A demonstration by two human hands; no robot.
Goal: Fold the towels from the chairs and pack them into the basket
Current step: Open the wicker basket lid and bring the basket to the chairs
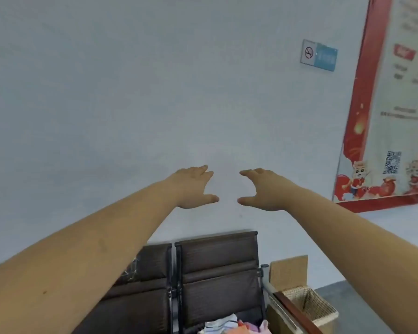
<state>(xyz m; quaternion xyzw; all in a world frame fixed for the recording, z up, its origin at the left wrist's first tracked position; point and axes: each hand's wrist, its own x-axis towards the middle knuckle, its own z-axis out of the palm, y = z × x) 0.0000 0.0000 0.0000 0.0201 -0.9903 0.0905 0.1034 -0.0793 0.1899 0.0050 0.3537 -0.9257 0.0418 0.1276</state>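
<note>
Item: left hand (pixel 193 186) and right hand (pixel 263 189). Both raised at arm's length before the pale wall (pixel 130 92), fingers spread and loosely bent, thumbs pointing at one another across a narrow gap. Neither holds anything.

Step in hand, as judged: reach for a first towel. Advice: bring both hands down and toward the body, take one piece alone by two corners, lift it free of its neighbours before folding.

Item: towels (pixel 234 325). Far below the hands, on the seat of the dark chairs (pixel 217 273). A crumpled pile, white, pink and orange, unfolded, partly cut off by the picture's lower edge; number cannot be told.

Item: basket (pixel 311 307). Woven, pale straw, below and right of the right hand, just beside the chairs. A cardboard box (pixel 288 271) stands behind it.
</note>
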